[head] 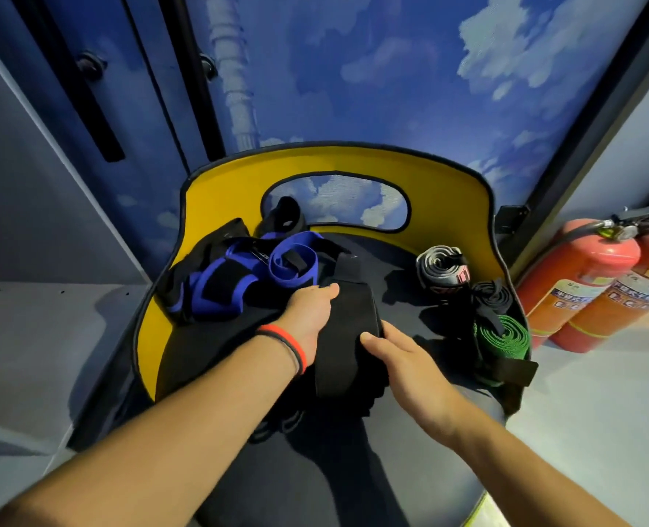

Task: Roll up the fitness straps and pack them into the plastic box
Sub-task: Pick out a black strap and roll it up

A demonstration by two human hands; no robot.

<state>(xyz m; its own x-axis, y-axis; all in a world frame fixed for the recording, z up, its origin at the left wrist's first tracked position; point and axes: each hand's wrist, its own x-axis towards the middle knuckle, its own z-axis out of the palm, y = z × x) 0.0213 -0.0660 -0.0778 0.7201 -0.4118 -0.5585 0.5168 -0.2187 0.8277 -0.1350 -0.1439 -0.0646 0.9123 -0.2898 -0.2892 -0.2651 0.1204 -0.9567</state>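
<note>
A wide black strap [347, 336] lies in the middle of the dark seat of a yellow chair [216, 184]. My left hand [309, 313] grips its left edge, thumb on top. My right hand [403, 359] holds its right edge, thumb on the strap. A heap of loose blue and black straps [239, 275] lies at the left of the seat. On the right side sit three rolled straps: a grey and pink one [443, 270], a black one [492, 294] and a green one [503, 336]. No plastic box is in view.
Two red fire extinguishers [597, 283] stand on the floor to the right of the chair. A blue wall with painted clouds [391, 70] rises behind it. Grey cabinet panels [22, 184] stand at the left.
</note>
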